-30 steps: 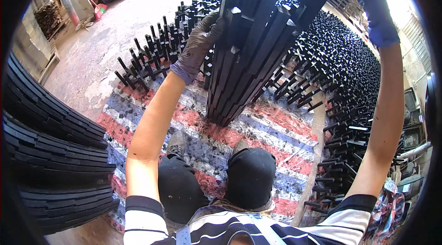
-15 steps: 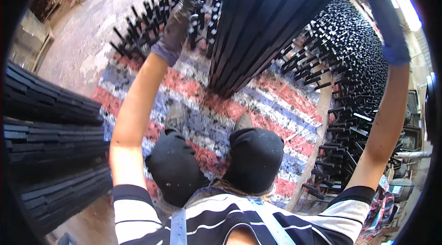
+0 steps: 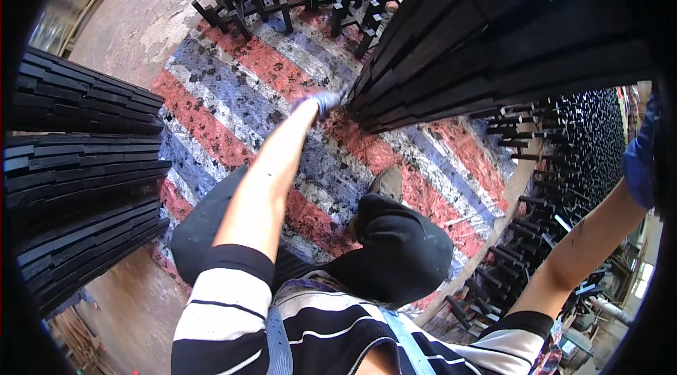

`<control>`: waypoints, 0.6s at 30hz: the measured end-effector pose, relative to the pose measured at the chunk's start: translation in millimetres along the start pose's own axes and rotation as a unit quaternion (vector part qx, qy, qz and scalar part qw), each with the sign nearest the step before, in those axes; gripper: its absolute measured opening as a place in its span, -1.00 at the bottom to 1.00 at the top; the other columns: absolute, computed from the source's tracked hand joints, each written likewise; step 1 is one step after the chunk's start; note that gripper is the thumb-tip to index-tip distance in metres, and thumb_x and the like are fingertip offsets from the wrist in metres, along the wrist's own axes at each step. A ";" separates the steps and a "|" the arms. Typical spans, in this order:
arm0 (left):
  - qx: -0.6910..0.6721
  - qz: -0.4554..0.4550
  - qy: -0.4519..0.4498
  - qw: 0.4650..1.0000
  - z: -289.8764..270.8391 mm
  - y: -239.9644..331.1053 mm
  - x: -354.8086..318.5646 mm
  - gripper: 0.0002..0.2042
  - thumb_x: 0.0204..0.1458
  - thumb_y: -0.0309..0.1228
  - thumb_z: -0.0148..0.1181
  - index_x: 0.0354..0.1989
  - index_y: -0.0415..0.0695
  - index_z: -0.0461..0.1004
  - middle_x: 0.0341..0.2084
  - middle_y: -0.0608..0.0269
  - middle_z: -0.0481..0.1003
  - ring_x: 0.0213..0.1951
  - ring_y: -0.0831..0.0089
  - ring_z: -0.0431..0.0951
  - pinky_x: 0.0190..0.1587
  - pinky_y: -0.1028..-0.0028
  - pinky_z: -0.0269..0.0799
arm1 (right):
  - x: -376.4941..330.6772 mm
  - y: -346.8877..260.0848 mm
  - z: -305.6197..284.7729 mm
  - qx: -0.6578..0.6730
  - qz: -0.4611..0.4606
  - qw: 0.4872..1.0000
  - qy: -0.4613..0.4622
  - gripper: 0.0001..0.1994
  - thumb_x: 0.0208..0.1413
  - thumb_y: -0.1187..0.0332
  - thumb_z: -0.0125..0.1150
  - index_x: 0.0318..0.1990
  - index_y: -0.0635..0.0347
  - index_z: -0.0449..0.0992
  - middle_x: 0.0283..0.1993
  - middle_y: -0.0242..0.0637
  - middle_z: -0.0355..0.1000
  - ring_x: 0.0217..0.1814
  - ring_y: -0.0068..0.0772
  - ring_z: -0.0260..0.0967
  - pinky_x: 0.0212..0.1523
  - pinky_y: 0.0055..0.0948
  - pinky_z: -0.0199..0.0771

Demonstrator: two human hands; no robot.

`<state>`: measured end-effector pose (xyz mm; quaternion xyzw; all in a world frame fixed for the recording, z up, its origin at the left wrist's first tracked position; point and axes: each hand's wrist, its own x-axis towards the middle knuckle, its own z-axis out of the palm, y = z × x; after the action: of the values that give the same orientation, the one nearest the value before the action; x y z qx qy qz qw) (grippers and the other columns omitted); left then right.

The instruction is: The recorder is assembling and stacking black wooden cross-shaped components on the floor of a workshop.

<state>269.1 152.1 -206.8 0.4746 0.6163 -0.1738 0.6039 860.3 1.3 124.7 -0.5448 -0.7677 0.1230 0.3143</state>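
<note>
Black bars (image 3: pixel 493 37), a tight bundle too many to count, stand on end on the striped mat (image 3: pixel 233 107), tilted toward the person. One gloved left hand (image 3: pixel 321 102) touches the bundle's lower end; its grip cannot be told. One right hand (image 3: pixel 640 160), gloved blue, is mostly cut off. Two stacks of black strips (image 3: pixel 77 185) bound the left side; open mat lies between.

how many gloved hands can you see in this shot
2. The left hand, in a grey-blue glove, is by the lower end of the bundle of black bars. The right hand, in a blue glove, is at the right edge, mostly cut off by the frame.
</note>
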 end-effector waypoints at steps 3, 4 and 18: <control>-0.291 0.064 -0.186 0.936 59.4 -44.7 83.2 -0.17 -0.18 0.39 -0.37 0.16 0.01 0.11 0.09 0.11 0.22 0.04 0.12 0.28 -0.06 -0.05 0.22 | -1.1 -26.9 -76.3 -0.054 -0.026 0.998 -0.018 -0.78 0.01 0.37 0.07 -0.17 0.22 0.44 -0.19 -0.29 0.38 -0.15 -0.50 0.33 -0.19 -0.54 0.38; -0.475 -0.006 -0.200 0.857 64.4 -68.8 113.4 -0.24 -0.13 0.34 -0.32 0.17 0.09 0.11 0.09 0.17 0.22 0.04 0.15 0.29 -0.04 -0.05 0.20 | 19.9 -45.2 -2.0 -0.022 -0.048 0.998 -0.018 -0.77 0.02 0.36 0.07 -0.17 0.22 0.43 -0.19 -0.29 0.38 -0.15 -0.50 0.33 -0.19 -0.54 0.38; -0.783 0.263 -0.268 0.496 120.3 -11.3 72.5 -0.38 -0.05 0.15 -0.26 0.01 -0.07 0.32 -0.03 0.10 0.35 -0.04 0.07 0.35 0.05 0.04 0.18 | 70.1 -275.1 225.0 0.074 -0.294 0.953 -0.001 -0.73 0.05 0.33 0.01 -0.11 0.22 0.39 -0.12 -0.23 0.35 -0.10 -0.44 0.32 -0.17 -0.50 0.40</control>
<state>342.8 79.0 -302.0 -0.1222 0.1547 0.4277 0.8821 498.1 -3.5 121.6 -0.2699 -0.8828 0.0824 0.3755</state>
